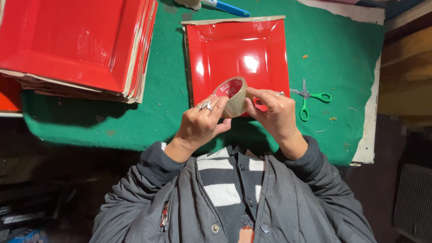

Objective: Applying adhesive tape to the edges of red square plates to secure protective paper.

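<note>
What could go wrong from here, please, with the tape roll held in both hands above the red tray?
1. The left hand and right hand pinch the tape roll by fingertips over the red square tray; it could slip and drop onto the glossy surface.
2. Loose tape might stick to the fingers or itself.
3. The green-handled scissors lie open beside the right hand; a sideways reach could catch the blades.
</note>
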